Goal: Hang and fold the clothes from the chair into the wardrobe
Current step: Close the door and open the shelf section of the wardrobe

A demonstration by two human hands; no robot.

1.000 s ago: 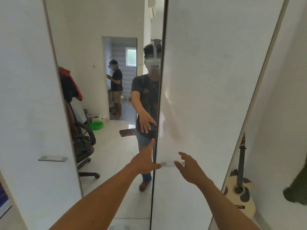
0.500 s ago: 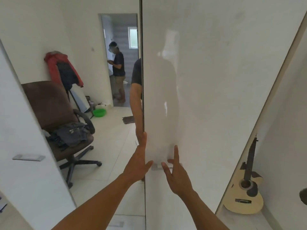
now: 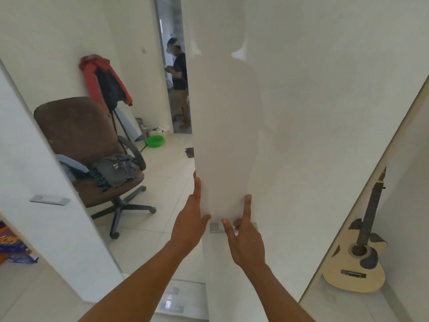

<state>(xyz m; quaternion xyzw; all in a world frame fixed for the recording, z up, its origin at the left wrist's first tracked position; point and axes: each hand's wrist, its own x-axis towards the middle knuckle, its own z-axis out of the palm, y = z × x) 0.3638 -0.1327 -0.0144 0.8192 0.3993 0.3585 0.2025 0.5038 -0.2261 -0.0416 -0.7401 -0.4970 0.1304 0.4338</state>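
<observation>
While the clothes (image 3: pixel 116 169) lie heaped on the seat of the brown chair (image 3: pixel 76 126), at about ten o'clock from the hands and well apart from them, the person works on the white wardrobe door (image 3: pixel 301 112). That chair seems to show as a reflection in a mirrored panel, though this is hard to confirm. The left hand (image 3: pixel 189 225) is flat and relaxed, with its fingers straight along the door's left edge and its thumb on the face, gripping nothing. The right hand (image 3: pixel 246 240), at three o'clock of it, lays a straight index finger on the door while its other fingers curl into the metal handle (image 3: pixel 216 227). The step looks like sliding the door; no garment is in hand yet. The left fingers sit right at the door's edge and could be nipped against the neighbouring panel. A lopsided push could also jam the door in its track. A guitar (image 3: pixel 357 259) leans at four o'clock.
</observation>
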